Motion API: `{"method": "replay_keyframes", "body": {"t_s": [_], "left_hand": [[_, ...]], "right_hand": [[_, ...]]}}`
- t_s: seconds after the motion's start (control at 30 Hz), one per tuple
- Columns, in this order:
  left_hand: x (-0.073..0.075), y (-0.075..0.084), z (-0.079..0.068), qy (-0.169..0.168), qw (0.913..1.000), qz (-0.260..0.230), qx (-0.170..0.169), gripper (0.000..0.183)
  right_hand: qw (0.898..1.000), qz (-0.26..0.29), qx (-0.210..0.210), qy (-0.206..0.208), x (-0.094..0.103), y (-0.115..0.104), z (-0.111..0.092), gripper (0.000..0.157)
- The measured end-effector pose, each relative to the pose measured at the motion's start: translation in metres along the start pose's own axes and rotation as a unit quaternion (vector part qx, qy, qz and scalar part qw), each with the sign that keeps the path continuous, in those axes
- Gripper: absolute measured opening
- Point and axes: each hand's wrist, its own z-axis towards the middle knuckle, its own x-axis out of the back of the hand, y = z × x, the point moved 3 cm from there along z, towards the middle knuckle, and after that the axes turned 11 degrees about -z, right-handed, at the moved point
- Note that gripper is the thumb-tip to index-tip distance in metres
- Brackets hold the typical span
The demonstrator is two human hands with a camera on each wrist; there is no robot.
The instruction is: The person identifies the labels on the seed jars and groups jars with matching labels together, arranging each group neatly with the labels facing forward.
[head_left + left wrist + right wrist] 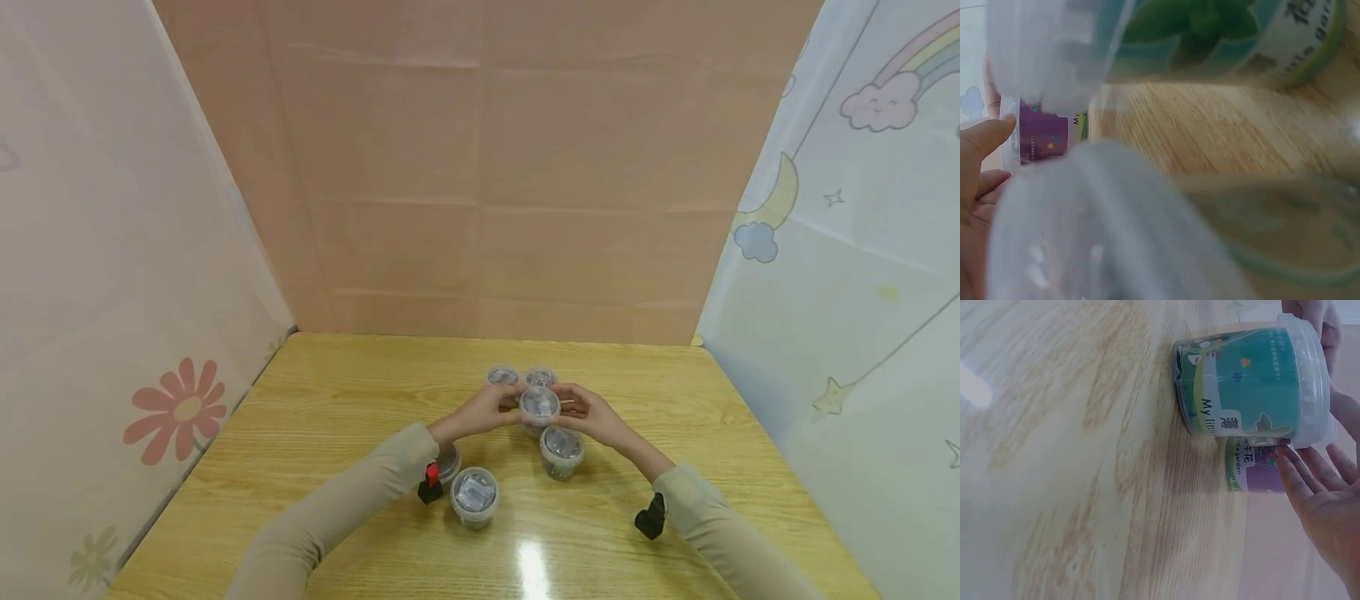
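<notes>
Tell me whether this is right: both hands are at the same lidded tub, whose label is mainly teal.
The colour is wrong: the label is mainly purple, as the left wrist view shows. The left hand and right hand are indeed both at the same lidded tub.

We have middle tub (540, 403) between left grip (487, 411) and right grip (596, 417); on surface (360, 379): two back tubs (502, 375) behind, near tub (562, 450) before, two left tubs (475, 493) front-left.

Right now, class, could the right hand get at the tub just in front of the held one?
Probably yes: nothing sits on the nearer tub, though the right hand must likely leave the held tub first.
</notes>
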Motion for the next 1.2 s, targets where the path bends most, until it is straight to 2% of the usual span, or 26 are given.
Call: {"method": "replay_keyframes", "body": {"t_s": [0.3,0.53,0.87,1.2], "left_hand": [[-0.005,-0.002,0.001,-0.010,0.9999,0.004,0.002,0.061],[-0.007,-0.007,0.003,-0.004,0.9998,0.006,0.017,0.064],[-0.008,-0.005,0.002,-0.010,0.9999,0.010,0.005,0.064],[-0.010,-0.008,0.002,-0.016,0.9997,0.011,0.017,0.064]], "right_hand": [[1.000,0.003,-0.014,-0.011,0.003,0.003,-0.002,0.056],[1.000,0.003,-0.013,-0.021,0.004,0.009,-0.002,0.055],[0.999,0.010,-0.026,-0.024,0.004,0.011,-0.003,0.055],[0.998,0.001,-0.049,-0.031,0.004,0.013,-0.008,0.056]]}}
